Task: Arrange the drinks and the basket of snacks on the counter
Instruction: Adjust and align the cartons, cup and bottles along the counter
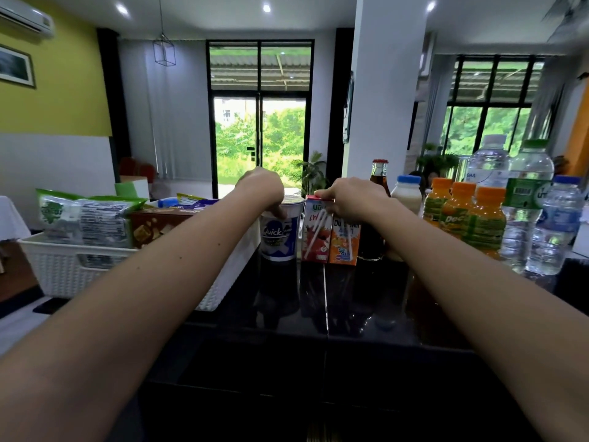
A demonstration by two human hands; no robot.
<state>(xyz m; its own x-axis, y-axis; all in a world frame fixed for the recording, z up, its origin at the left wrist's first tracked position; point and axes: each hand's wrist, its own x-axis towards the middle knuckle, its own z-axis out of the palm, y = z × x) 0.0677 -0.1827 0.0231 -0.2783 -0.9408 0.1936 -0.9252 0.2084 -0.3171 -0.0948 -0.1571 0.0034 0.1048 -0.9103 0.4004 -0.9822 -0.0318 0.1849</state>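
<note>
My left hand [264,189] grips the rim of a white-and-blue cup [279,234] that stands on the black counter [318,314]. My right hand [350,196] holds the tops of a red juice carton [314,237] and an orange juice carton [344,242] standing side by side just right of the cup. A white woven basket [73,266] full of snack packs sits at the left, partly behind my left forearm. Behind the cartons stand a dark glass bottle [379,173] and a white milk bottle [407,193].
Three orange juice bottles [471,218] and several clear water bottles [526,202] crowd the counter's right end. The counter's near edge runs below my arms. A white pillar [382,90] rises behind the drinks, with glass doors beyond.
</note>
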